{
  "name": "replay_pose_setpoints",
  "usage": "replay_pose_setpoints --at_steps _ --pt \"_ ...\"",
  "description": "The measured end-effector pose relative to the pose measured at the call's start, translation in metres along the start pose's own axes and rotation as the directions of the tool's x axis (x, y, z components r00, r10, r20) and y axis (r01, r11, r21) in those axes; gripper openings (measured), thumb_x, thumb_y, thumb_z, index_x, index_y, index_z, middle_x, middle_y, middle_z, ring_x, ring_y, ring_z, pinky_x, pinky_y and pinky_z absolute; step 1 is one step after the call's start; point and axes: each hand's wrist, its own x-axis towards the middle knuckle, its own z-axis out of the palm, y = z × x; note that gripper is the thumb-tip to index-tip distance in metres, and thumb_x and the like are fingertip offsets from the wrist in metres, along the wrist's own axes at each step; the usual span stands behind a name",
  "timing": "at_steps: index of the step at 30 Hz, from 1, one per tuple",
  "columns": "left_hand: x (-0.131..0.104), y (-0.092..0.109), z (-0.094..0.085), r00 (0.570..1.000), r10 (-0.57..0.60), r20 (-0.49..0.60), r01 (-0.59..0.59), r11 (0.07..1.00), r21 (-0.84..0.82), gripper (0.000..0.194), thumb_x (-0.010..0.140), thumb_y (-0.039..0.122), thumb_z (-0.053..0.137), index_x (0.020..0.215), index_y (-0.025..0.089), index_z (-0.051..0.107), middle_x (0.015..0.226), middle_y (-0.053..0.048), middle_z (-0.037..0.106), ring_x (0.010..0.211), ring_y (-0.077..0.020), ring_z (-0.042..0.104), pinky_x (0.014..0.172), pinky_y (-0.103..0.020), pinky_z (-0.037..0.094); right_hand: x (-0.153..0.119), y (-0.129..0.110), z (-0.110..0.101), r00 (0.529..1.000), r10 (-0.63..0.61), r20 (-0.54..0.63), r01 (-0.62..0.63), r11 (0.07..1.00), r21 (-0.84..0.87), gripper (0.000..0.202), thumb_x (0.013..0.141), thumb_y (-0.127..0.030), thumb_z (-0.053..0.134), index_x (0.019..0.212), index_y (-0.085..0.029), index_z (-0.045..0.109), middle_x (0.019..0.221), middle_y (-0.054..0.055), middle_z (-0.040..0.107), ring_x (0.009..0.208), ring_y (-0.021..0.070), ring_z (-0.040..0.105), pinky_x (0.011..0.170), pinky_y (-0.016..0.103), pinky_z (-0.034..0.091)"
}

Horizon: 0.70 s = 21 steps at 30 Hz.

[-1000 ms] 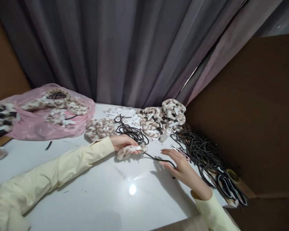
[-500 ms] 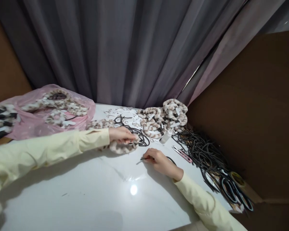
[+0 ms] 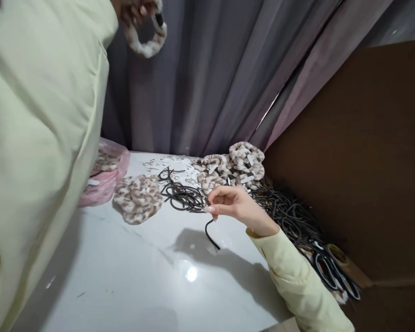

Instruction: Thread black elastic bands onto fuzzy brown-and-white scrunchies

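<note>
High at the upper left, partly cut off by the frame's edge, my left hand [image 3: 133,13] grips a fluffy white-and-brown fabric ring [image 3: 145,49] with a dark patch at its side. The ring hangs in front of the grey curtain. Above the middle of the table, my right hand [image 3: 235,205] pinches a short black cord [image 3: 210,234] between thumb and fingertips; its lower end curves down over the white surface. Just left of that hand lies a bunch of black cords [image 3: 183,196]. Farther left rests a pile of similar fluffy pieces [image 3: 138,198].
Fluffy rings with white tags [image 3: 245,161] are heaped at the back. A large tangle of black cords [image 3: 283,212] runs along the right edge, near black-handled scissors [image 3: 327,272] and a yellow tape roll [image 3: 338,254]. A pink plastic bag [image 3: 119,173] is partly behind my left sleeve.
My left hand has risen from the table to the upper left with the fluffy ring. My right hand has lifted slightly, and the black cord now dangles from its fingers.
</note>
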Motion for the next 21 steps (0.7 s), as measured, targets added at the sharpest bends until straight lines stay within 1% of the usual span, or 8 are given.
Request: replay_pose_setpoints --at_steps 2,3,6,9,11,13,16,21 --pt "-0.021 0.004 0.023 0.99 -0.084 -0.113 0.081 0.996 -0.032 0.056 0.08 0.031 0.023 0.068 -0.018 0.049 0.046 0.014 0.038 0.04 0.0098 0.036 0.057 -0.019 0.022 0.0 -0.002 0.001 1.0 -0.022 0.006 0.022 1.0 0.011 0.025 0.06 -0.024 0.077 0.071 -0.012 0.058 0.054 -0.001 0.06 0.05 0.0086 0.056 0.052 0.02 0.045" --pt "-0.037 0.009 0.041 0.968 -0.207 -0.143 0.188 0.973 -0.135 0.05 0.078 0.033 0.039 0.082 -0.016 0.051 0.047 0.013 0.041 0.042 0.0082 0.038 0.057 -0.019 0.023 0.0 -0.001 0.001 1.0 -0.029 0.005 0.029 0.999 0.02 0.024 0.06 -0.023 0.077 0.07 -0.012 0.058 0.054 -0.001 0.06 0.05 0.0089 0.057 0.052 0.02 0.045" --pt "-0.101 0.035 0.107 0.98 -0.167 -0.112 0.136 0.959 -0.248 0.05 0.079 0.041 0.046 0.089 -0.007 0.056 0.051 0.011 0.042 0.045 0.0072 0.035 0.054 -0.014 0.02 0.002 0.002 0.0 1.0 -0.031 0.003 0.031 0.998 0.059 0.019 0.065 -0.022 0.074 0.071 -0.012 0.059 0.055 -0.001 0.061 0.051 0.0104 0.06 0.053 0.022 0.047" --pt "-0.175 0.066 0.179 0.968 -0.183 0.171 0.236 0.897 -0.373 0.051 0.079 0.054 0.046 0.079 0.005 0.059 0.05 0.007 0.045 0.043 0.0003 0.035 0.044 -0.012 0.021 0.002 0.003 -0.002 0.999 -0.043 0.01 0.042 0.997 0.066 0.015 0.069 -0.022 0.07 0.074 -0.012 0.06 0.06 0.001 0.064 0.053 0.0124 0.062 0.056 0.025 0.05" --pt "-0.223 0.082 0.222 0.864 -0.206 0.459 0.4 0.834 -0.38 0.048 0.078 0.057 0.047 0.084 0.011 0.058 0.052 0.006 0.047 0.043 -0.004 0.04 0.042 -0.014 0.027 0.001 0.002 -0.002 0.998 -0.064 0.03 0.063 0.998 0.025 0.012 0.073 -0.022 0.067 0.073 -0.011 0.061 0.062 0.002 0.065 0.056 0.0126 0.063 0.06 0.026 0.05" --pt "-0.262 0.092 0.256 0.745 -0.19 0.64 0.519 0.768 -0.375 0.048 0.076 0.06 0.047 0.09 0.014 0.055 0.049 0.006 0.047 0.04 -0.0068 0.04 0.039 -0.017 0.027 -0.001 0.0 -0.003 0.996 -0.069 0.061 0.069 0.998 -0.012 0.013 0.075 -0.023 0.065 0.072 -0.011 0.061 0.063 0.003 0.065 0.059 0.0123 0.063 0.062 0.026 0.049" --pt "-0.296 0.097 0.285 0.687 -0.093 0.721 0.57 0.684 -0.455 0.046 0.078 0.059 0.045 0.092 0.016 0.051 0.047 0.007 0.045 0.041 -0.0087 0.038 0.042 -0.019 0.03 -0.001 0.001 -0.003 0.995 -0.03 0.1 0.03 1.0 0.004 0.015 0.075 -0.026 0.065 0.078 -0.011 0.06 0.069 0.003 0.065 0.053 0.0097 0.059 0.056 0.024 0.047" --pt "-0.306 0.086 0.29 0.79 0.008 0.613 0.423 0.717 -0.554 0.04 0.073 0.048 0.059 0.095 0.016 0.054 0.083 -0.001 0.058 0.072 -0.0143 0.052 0.064 -0.022 0.039 0.007 0.013 -0.001 0.988 0.067 0.14 -0.051 0.992 -0.116 0.023 0.076 -0.031 0.063 0.086 -0.011 0.06 0.06 0.0 0.06 0.042 0.0047 0.043 0.041 0.019 0.033"
